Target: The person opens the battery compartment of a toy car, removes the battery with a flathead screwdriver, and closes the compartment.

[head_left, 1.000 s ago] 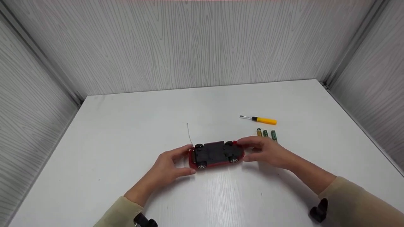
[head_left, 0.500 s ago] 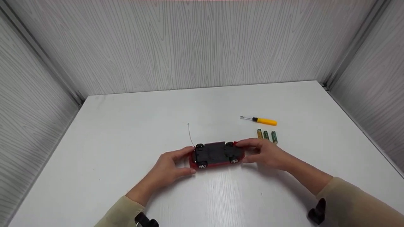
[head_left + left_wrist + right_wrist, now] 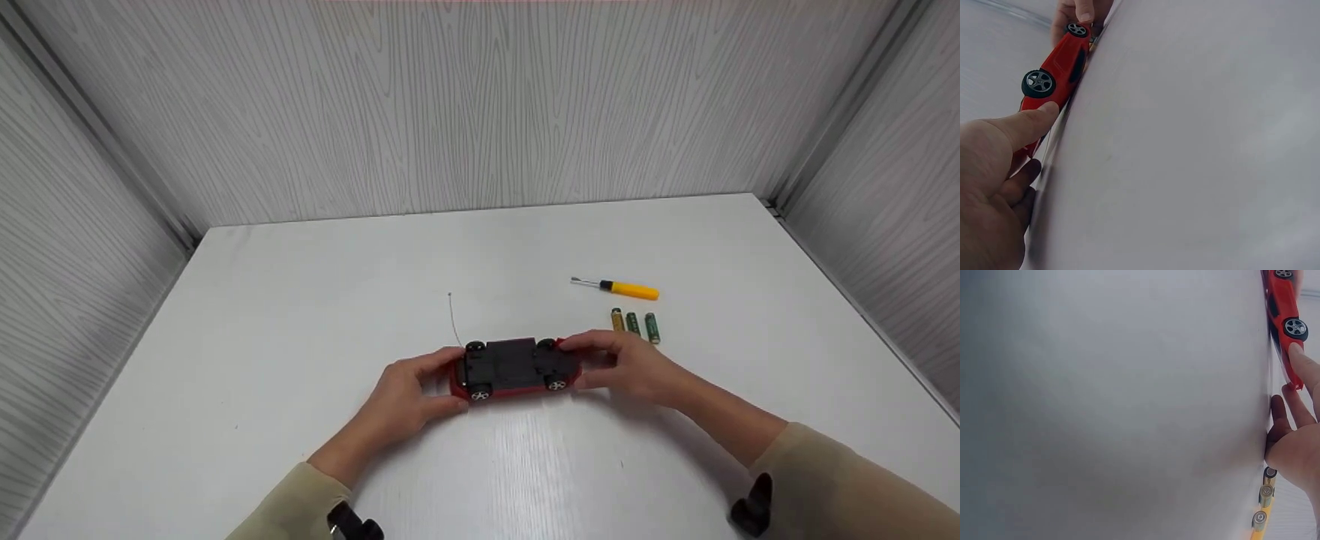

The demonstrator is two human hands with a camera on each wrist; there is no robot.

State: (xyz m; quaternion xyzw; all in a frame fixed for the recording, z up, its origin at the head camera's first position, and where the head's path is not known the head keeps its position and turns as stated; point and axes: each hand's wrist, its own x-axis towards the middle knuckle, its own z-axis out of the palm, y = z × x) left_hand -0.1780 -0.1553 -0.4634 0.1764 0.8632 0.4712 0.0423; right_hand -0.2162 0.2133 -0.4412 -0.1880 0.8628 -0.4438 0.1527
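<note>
A red toy car (image 3: 510,365) lies upside down on the white table, its black underside and wheels facing up. A thin wire antenna (image 3: 453,319) sticks out from its left end toward the back. My left hand (image 3: 401,397) grips that left end between thumb and fingers; in the left wrist view the thumb presses the red side (image 3: 1061,62) near a wheel. At the other end my right hand (image 3: 630,367) holds the car the same way, thumb on the near side. The car's roof is hidden beneath it.
Behind my right hand lie three batteries (image 3: 633,324), side by side. Farther back is a screwdriver (image 3: 630,289) with a yellow handle, its shaft pointing left. Grey wood-grain panels (image 3: 480,105) enclose the white table (image 3: 300,300) at the back and sides.
The car stays in nearly the same place with both hands on it. My right hand has shifted very slightly, and more of the batteries shows behind it.
</note>
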